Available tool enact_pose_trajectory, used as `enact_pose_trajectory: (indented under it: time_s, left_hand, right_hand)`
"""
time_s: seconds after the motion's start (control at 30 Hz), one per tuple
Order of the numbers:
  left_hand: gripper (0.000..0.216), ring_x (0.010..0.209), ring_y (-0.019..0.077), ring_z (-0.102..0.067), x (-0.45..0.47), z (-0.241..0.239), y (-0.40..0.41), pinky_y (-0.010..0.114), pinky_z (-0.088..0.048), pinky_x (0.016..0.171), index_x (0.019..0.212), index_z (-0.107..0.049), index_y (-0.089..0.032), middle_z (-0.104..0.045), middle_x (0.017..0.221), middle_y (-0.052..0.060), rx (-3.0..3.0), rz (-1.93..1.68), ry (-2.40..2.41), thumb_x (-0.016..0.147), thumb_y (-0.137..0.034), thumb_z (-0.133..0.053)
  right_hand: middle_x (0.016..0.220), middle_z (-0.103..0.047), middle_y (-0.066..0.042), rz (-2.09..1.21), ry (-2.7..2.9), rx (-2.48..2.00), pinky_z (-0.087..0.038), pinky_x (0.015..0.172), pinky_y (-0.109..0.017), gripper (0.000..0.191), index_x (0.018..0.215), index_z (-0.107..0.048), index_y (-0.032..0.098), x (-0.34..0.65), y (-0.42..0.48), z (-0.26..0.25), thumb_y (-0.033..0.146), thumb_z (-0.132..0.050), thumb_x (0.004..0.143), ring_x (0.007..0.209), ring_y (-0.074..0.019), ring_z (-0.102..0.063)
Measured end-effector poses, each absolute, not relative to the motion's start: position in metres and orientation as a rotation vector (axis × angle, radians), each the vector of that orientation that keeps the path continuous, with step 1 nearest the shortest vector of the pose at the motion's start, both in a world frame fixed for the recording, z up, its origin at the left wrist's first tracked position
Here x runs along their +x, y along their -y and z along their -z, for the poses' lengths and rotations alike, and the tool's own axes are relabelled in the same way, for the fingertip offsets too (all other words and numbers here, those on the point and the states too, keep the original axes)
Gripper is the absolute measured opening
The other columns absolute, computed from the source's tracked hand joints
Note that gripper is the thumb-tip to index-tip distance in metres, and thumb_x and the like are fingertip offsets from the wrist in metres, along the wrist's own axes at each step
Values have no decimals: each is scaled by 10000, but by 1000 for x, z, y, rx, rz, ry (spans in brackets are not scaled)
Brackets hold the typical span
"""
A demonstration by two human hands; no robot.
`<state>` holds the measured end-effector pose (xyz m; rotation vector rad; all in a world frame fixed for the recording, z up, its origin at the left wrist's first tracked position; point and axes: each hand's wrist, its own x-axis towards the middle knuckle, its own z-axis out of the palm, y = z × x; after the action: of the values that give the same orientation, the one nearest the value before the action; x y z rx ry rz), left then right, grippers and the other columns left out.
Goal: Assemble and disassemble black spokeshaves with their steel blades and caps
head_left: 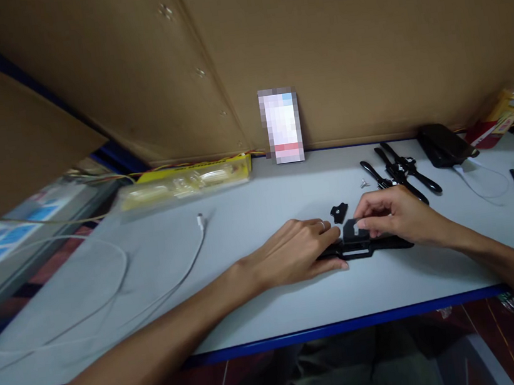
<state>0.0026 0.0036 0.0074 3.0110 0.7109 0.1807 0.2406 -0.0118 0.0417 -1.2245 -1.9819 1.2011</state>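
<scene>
A long black bar-shaped part [363,247] lies flat on the grey table [251,218]. My left hand [296,252] presses down on its left end with curled fingers, a ring on one finger. My right hand [395,217] pinches a small black clip-like piece [353,230] that sits on top of the bar's middle. Another small black piece [339,212] lies loose just behind the bar, between my two hands.
Black pliers-like tools [401,175] and small silver screws [364,183] lie behind my right hand. A black pouch [444,144] sits back right, a yellow plastic pack [184,182] back left, a white cable [108,281] on the left. Cardboard walls enclose the bench.
</scene>
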Motion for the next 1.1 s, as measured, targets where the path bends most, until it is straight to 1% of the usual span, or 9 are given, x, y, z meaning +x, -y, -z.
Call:
enact_pose_trajectory:
  time_s: [0.1, 0.2, 0.3, 0.4, 0.6, 0.8, 1.1]
  left_hand:
    - [605, 593, 160, -545, 3, -6, -3, 323, -333, 514, 868, -591, -163, -599, 737, 37, 3072, -190, -723, 1020, -636, -245]
    - [622, 560, 153, -524, 3, -4, -2, 318, -331, 509, 840, -593, -156, -587, 685, 33, 3170, -219, -714, 1041, -593, -199]
    - [623, 537, 145, -505, 3, -3, -1, 312, -319, 498, 809, -586, -156, -571, 638, 25, 3233, -259, -684, 1056, -554, -176]
    - [598, 542, 143, -509, 3, -2, -1, 315, -298, 487, 793, -573, -161, -572, 627, 21, 3261, -269, -660, 1065, -529, -189]
    - [554, 578, 158, -547, 4, -2, -1, 317, -273, 491, 796, -574, -165, -602, 645, 26, 3270, -239, -670, 1063, -521, -245]
    - [547, 622, 173, -580, 4, -4, 0, 326, -285, 493, 790, -569, -171, -615, 664, 26, 3267, -229, -679, 1062, -524, -253]
    - [525, 651, 175, -598, 3, -3, 0, 303, -318, 509, 814, -566, -165, -612, 686, 23, 3232, -220, -691, 1057, -529, -274]
  right_hand:
    - [632, -643, 26, -1097, 2082, -1226, -429, 587, -259, 83, 756, -663, 199, 237, 11, -32, 250, -654, 821, 584, -115, -576]
    - [685, -661, 16, -971, 2151, -1249, -409, 609, -258, 103, 733, -669, 200, 236, 9, -26, 236, -652, 828, 627, -116, -570]
    - [671, -654, 19, -951, 2194, -1279, -389, 600, -262, 108, 740, -669, 197, 236, 8, -24, 234, -633, 835, 611, -116, -550]
    - [624, -622, 27, -965, 2218, -1296, -371, 577, -261, 110, 744, -660, 198, 236, 7, -24, 230, -614, 838, 577, -114, -522]
    - [611, -597, 28, -967, 2232, -1313, -369, 578, -264, 122, 726, -643, 205, 233, 9, -25, 217, -591, 835, 572, -117, -505]
    - [613, -590, 31, -977, 2240, -1291, -371, 585, -263, 112, 718, -629, 204, 233, 9, -24, 205, -599, 826, 571, -117, -505]
    - [625, -599, 34, -932, 2305, -1264, -361, 593, -264, 127, 732, -615, 202, 237, 8, -23, 179, -589, 854, 569, -112, -504]
